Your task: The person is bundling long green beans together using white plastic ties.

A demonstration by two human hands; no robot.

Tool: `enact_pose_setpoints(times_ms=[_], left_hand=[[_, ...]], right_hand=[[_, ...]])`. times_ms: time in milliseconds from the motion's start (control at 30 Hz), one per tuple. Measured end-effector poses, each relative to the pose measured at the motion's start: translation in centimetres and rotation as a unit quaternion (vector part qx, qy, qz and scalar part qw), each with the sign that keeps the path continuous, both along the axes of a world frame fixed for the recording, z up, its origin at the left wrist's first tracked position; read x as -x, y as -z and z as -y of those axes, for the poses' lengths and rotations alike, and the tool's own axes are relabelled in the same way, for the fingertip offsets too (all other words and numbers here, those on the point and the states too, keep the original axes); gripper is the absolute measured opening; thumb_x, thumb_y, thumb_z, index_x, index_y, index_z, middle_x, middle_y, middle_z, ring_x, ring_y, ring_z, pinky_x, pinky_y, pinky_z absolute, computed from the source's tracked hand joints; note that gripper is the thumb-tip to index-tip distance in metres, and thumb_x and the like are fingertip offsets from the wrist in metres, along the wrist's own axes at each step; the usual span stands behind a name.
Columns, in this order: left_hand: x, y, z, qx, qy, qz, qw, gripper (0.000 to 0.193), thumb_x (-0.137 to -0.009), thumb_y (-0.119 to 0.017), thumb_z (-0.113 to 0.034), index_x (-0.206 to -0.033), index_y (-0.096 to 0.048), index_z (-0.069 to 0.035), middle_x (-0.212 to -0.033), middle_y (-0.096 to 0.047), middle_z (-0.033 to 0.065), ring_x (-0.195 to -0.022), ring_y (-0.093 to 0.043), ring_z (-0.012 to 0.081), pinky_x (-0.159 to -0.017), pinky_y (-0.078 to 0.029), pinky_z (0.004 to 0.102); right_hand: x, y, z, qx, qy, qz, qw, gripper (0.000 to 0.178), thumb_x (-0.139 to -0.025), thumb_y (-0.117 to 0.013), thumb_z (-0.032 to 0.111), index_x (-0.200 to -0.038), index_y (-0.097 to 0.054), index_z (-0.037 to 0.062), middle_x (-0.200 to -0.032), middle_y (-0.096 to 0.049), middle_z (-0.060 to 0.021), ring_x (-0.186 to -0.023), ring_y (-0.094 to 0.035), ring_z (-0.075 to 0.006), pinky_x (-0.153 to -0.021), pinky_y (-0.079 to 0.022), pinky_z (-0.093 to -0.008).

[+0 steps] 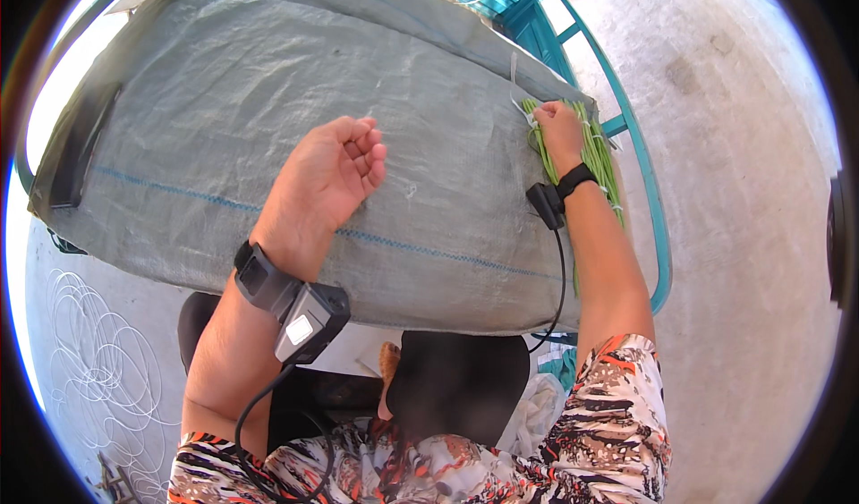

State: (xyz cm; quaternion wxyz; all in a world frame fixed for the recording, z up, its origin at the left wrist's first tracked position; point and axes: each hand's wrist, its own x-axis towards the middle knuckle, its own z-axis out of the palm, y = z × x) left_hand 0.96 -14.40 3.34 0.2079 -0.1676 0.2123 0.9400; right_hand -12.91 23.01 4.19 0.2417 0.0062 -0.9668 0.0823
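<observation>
Grey woven sack [268, 137] is lying spread under both hands, covering the table. Green long beans [598, 151] are sticking out just beyond the right hand [558, 128], at the sack's edge. Right hand is closing on the bean ends, apparently gripping them. Left hand [333, 175] is resting on the sack, fingers loosely curled, holding nothing.

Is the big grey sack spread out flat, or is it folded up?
Spread out. The grey woven sack lies wide across the surface, the left hand resting on it; the right hand grips green stalks at its edge.
</observation>
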Motion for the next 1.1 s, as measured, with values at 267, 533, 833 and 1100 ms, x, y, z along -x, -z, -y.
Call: enact_pose_setpoints(times_ms=[267, 533, 833, 1100], left_hand=[[-0.3, -0.4, -0.2, 0.001, 0.01, -0.001, 1.0, 0.013, -0.085, -0.052, -0.007, -0.097, -0.053, -0.002, -0.078, -0.054, 0.0016, -0.067, -0.054, 0.0101, -0.061, -0.049, 0.0234], [-0.4, 0.1, -0.5, -0.005, 0.016, -0.023, 1.0, 0.014, -0.085, -0.051, -0.007, -0.098, -0.052, -0.002, -0.077, -0.055, 0.0018, -0.066, -0.055, 0.0104, -0.06, -0.049, 0.024], [-0.3, 0.9, -0.9, 0.012, -0.009, -0.013, 1.0, 0.011, -0.084, -0.054, -0.006, -0.094, -0.053, -0.001, -0.078, -0.054, 0.0027, -0.068, -0.055, 0.0104, -0.06, -0.049, 0.0233], [0.1, 0.7, -1.0, 0.002, -0.009, -0.011, 1.0, 0.01, -0.084, -0.053, -0.006, -0.093, -0.054, -0.001, -0.079, -0.054, 0.0027, -0.068, -0.054, 0.011, -0.06, -0.049, 0.0233]], right_hand=[[-1.1, -1.5, 1.7, -0.103, 0.101, 0.012, 0.989, 0.013, -0.08, -0.056, 0.023, -0.082, -0.061, 0.0116, -0.081, -0.066, -0.0085, -0.077, -0.061, -0.0313, -0.066, -0.046, -0.0436], [-0.1, -5.8, 3.8, 0.256, -0.046, -0.078, 0.962, 0.018, -0.091, -0.046, 0.018, -0.087, -0.047, 0.0006, -0.083, -0.065, -0.011, -0.07, -0.063, -0.019, -0.057, -0.049, -0.0322], [0.5, -7.7, 2.7, 0.349, -0.065, 0.008, 0.935, 0.025, -0.087, -0.048, 0.022, -0.092, -0.054, -0.0015, -0.09, -0.066, -0.0122, -0.072, -0.064, -0.0168, -0.053, -0.053, -0.0288], [-0.6, -9.2, 4.4, 0.344, -0.027, 0.223, 0.912, 0.021, -0.089, -0.047, 0.018, -0.094, -0.055, -0.0012, -0.089, -0.066, -0.0108, -0.074, -0.065, -0.0165, -0.054, -0.054, -0.0292]])
